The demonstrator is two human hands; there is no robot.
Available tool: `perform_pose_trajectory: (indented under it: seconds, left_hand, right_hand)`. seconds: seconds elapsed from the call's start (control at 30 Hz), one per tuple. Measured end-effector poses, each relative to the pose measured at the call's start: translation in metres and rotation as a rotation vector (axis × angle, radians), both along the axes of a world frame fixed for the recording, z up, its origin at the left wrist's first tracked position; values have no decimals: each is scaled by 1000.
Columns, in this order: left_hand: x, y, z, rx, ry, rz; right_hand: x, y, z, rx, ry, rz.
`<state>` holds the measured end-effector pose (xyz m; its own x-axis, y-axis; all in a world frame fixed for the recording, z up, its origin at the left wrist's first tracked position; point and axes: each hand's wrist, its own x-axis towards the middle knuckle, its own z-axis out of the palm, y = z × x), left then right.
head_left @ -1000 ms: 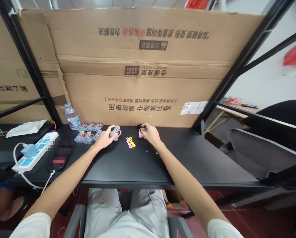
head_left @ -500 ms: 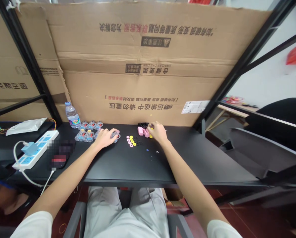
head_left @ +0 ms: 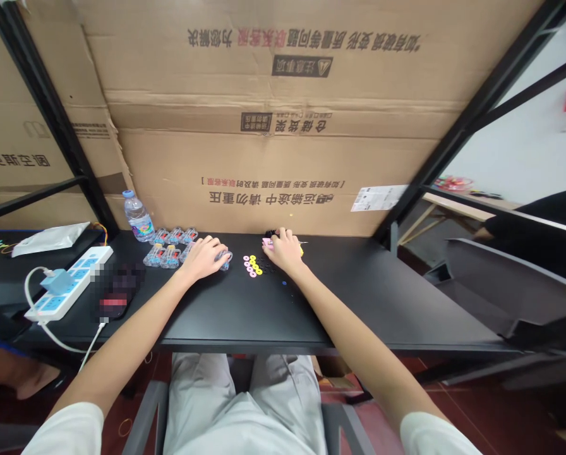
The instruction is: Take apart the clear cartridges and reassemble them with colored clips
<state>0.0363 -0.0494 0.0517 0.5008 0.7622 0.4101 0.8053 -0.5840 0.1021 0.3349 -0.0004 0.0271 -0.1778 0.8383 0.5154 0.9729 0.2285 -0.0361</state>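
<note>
My left hand lies over the right end of a front row of clear plastic cases. Its thumb and fingers are bent round a clear plastic case, partly hidden under them. Two more clear cases show to its left, and several stand in a row behind. My right hand is closed down over a small pile, fingers bent at a pink plastic block that is mostly covered. Yellow pieces peep out at its right, black pieces behind. Small pink and yellow rings lie between my hands, beside black ones.
A water bottle stands at the back left by the cardboard wall. On the left are a white power strip with a charger and a phone on its cable. A tiny blue piece lies on the black table.
My right hand has moved left, from the yellow pieces onto the pink blocks, which it now mostly covers. My left hand stays at the clear cases. The view has shifted slightly.
</note>
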Motion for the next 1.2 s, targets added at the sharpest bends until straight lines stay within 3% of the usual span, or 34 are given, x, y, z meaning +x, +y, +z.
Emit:
perform_pose_trajectory:
  seconds: [0.17, 0.63, 1.03, 1.2]
  left_hand:
    - [-8, 1, 1, -94, 14, -158]
    - [-13, 16, -32, -132, 49, 134]
    - [-25, 21, -32, -121, 53, 142]
    - [-30, 26, -32, -121, 33, 177]
  right_hand:
    - [-2, -3, 0, -37, -37, 42]
    - [-3, -5, 1, -52, -15, 81]
    - [0, -14, -8, -26, -6, 119]
    - [11, -8, 7, 67, 95, 111]
